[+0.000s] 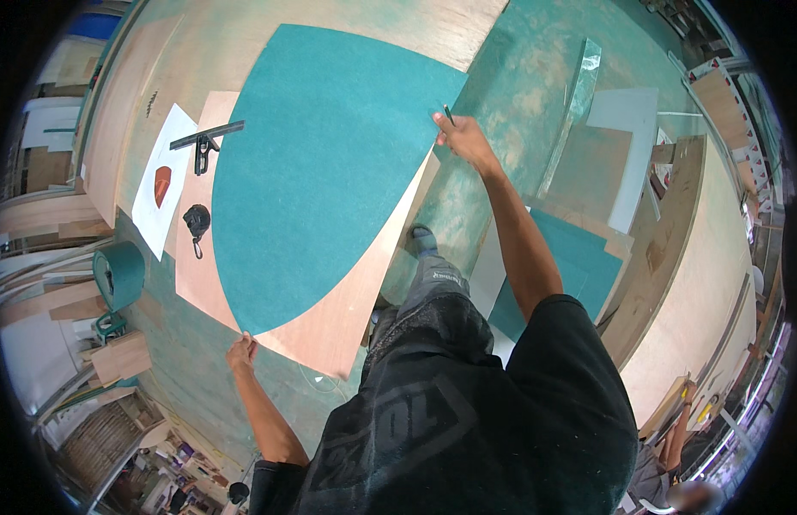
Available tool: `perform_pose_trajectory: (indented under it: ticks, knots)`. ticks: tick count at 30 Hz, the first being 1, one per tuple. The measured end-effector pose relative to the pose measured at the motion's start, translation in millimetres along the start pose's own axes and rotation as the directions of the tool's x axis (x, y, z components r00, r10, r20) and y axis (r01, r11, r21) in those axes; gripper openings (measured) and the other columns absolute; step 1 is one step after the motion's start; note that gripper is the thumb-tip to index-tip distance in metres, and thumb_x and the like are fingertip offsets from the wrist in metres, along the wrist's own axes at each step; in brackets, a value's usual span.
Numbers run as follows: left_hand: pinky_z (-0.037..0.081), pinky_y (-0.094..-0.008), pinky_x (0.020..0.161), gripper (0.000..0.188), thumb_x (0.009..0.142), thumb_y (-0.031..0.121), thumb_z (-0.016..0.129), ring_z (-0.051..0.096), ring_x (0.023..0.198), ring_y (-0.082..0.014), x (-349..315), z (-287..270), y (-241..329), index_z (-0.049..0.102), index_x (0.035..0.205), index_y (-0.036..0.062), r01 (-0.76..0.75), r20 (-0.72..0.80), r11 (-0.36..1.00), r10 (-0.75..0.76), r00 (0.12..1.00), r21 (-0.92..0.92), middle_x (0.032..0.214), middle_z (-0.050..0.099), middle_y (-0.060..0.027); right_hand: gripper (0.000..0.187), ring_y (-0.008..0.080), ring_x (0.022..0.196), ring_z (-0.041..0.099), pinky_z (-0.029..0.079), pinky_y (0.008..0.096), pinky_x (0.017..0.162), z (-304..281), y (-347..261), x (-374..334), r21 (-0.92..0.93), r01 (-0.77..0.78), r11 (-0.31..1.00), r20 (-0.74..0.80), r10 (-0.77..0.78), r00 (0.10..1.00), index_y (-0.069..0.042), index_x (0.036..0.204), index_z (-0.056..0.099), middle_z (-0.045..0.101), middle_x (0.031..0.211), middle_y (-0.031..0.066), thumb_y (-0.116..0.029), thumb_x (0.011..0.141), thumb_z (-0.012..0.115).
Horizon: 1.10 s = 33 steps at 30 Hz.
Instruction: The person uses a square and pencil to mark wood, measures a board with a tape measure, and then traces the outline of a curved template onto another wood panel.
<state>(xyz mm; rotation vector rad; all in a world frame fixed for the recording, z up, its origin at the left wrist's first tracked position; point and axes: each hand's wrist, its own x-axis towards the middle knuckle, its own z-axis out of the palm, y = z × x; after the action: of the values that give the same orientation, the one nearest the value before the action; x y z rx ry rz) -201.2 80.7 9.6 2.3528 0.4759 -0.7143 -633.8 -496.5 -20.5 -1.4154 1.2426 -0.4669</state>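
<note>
Both Hands at the Edges of a Teal Shield-Shaped Panel

We have a large, flat, teal shield-shaped panel (330, 180) lying in front of us, over a pinkish pale plywood sheet (317, 343). Its long axis runs from a pointed end near our left hand (241, 353) up and slightly rightward to the broad far edge. The panel lies up and to the right of the left fingers, and to the left of our right hand (464, 142), which is at the right edge just below the far corner. Both hands touch it, so neither is clearly nearer.

Our left fingertips are drawn together at the point; we cannot tell whether they pinch it or just rest against it. Our right thumb lies at the edge, the other fingers curled and partly hidden, with a slim dark pencil-like stick (449, 113) pinched among them.

Beyond the panel's left edge we see a black-and-silver combination square (205, 138) and a rounded black tape measure (196, 221).
</note>
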Motion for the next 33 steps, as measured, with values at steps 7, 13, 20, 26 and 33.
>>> perform_pose_trajectory:
  ticks: [7,13,20,26,33]
  knots:
    - [0.058,-0.0254,0.069,0.020,0.092,0.021,0.071,0.066,0.075,-0.0138,-3.8,1.2,0.6,0.068,0.094,0.0008,0.004,0.014,1.000,-0.004,1.000,0.005,0.082,0.068,-0.0051,0.057,0.0165,0.063,0.053,0.044,0.0326,0.065,0.5,-2.7,-2.4,0.031,-0.015,0.999,0.006,0.015,1.000,-0.004,0.062,0.063,0.057,0.061,0.0046,-0.052,0.093,0.059]
    - [0.057,-0.0245,0.068,0.023,0.095,0.023,0.067,0.065,0.072,-0.0131,-4.8,4.0,0.6,0.069,0.091,0.0001,0.003,0.003,0.999,-0.003,1.000,-0.034,0.082,0.068,-0.0046,0.054,0.0123,0.054,0.046,0.039,0.0292,0.054,0.3,3.8,3.0,0.126,-0.077,0.989,0.044,0.072,0.996,-0.006,0.061,0.061,0.053,0.058,0.0009,-0.050,0.093,0.062]
    - [0.057,-0.0255,0.068,0.028,0.095,0.026,0.067,0.065,0.073,-0.0147,15.2,-5.4,-12.2,0.069,0.088,-0.0008,-0.075,0.062,0.993,0.069,0.996,0.092,0.081,0.067,-0.0054,0.054,0.0084,0.049,0.040,0.032,0.0258,0.046,6.0,3.6,3.6,0.180,-0.090,0.980,0.018,0.088,0.996,-0.007,0.065,0.061,0.049,0.056,-0.0017,-0.053,0.092,0.064]
    - [0.053,-0.0271,0.058,0.022,0.090,0.023,0.071,0.067,0.071,-0.0165,6.3,4.1,-14.6,0.068,0.091,0.0004,-0.077,0.018,0.995,0.078,0.997,-0.056,0.083,0.068,-0.0071,0.052,0.0070,0.047,0.037,0.029,0.0235,0.045,15.1,5.2,-9.7,0.205,-0.102,0.974,-0.080,0.121,0.989,-0.006,0.069,0.061,0.043,0.055,-0.0037,-0.053,0.091,0.066]
    - [0.048,-0.0271,0.049,0.019,0.084,0.014,0.077,0.065,0.060,-0.0158,-13.5,1.0,-5.5,0.063,0.077,0.0039,-0.176,-0.058,0.982,0.172,0.983,-0.065,0.069,0.066,-0.0048,0.050,0.0092,0.050,0.046,0.036,0.0267,0.045,45.6,14.5,-42.3,0.144,0.035,0.989,-0.317,0.013,0.948,-0.006,0.078,0.062,0.053,0.060,0.0001,-0.054,0.092,0.062]
